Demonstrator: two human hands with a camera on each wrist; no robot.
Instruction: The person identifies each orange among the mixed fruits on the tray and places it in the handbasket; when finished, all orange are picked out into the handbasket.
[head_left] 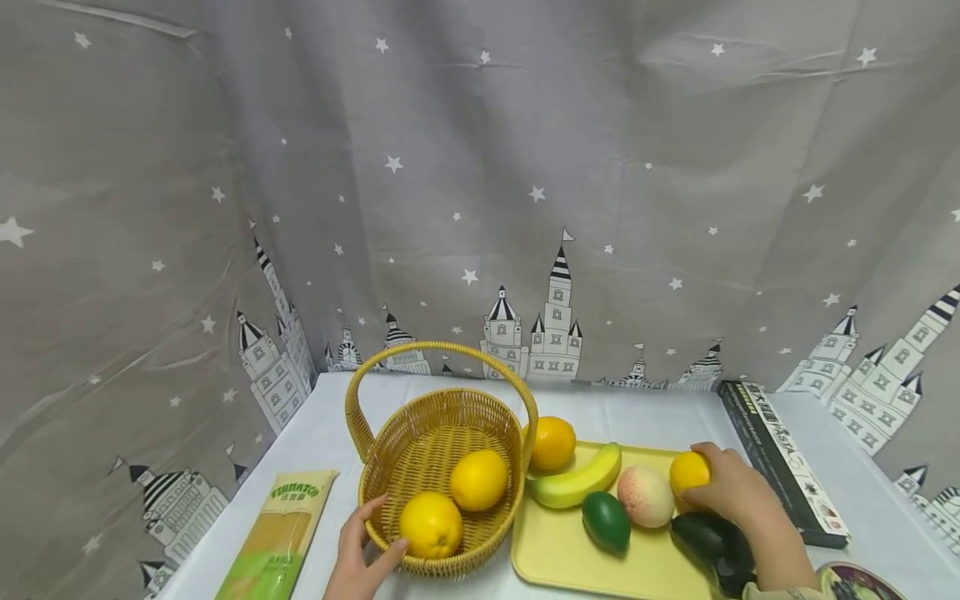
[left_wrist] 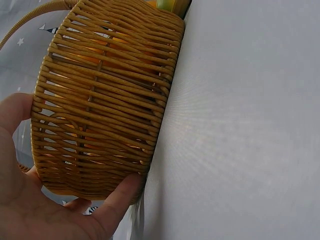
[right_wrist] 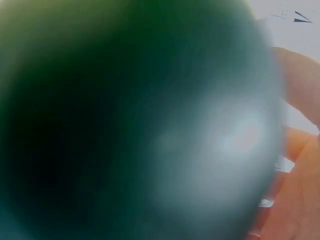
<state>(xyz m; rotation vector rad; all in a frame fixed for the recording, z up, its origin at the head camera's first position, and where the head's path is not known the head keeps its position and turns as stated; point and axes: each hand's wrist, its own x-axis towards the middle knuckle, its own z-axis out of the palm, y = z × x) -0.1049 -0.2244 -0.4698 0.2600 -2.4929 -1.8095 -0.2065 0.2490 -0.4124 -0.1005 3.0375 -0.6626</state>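
I can see two hands busy over a white table [head_left: 630, 408]. The left hand [head_left: 358, 554] holds the near left side of a yellow basket [head_left: 442, 400]. Its fingers are spread wide around the side. From the left wrist, I can see one finger pressing low on the woven wall and another up at the rim.

Two yellow fruits, the front one [head_left: 431, 524] and the back one [head_left: 478, 481], sit inside the basket, close together. The tall handle [head_left: 442, 346] curves over the top.

The right hand [head_left: 738, 492] has its fingers bent round a small orange [head_left: 687, 472]. That orange is at the far right part of a yellow tray [head_left: 547, 554], just beside the peach [head_left: 646, 497]. I can't tell if it is lifted or touching the tray.

A dark fruit [head_left: 693, 533] is under the right hand. From the right wrist, something big, green and blurry fills most of the view. A green fruit [head_left: 607, 522] is next to the peach, and a banana [head_left: 577, 481] lies behind it. A big orange [head_left: 553, 443] is by the basket's right side.

A pasta bag [head_left: 277, 533] lies left of the basket. A black box [head_left: 783, 467] lies right of the tray.
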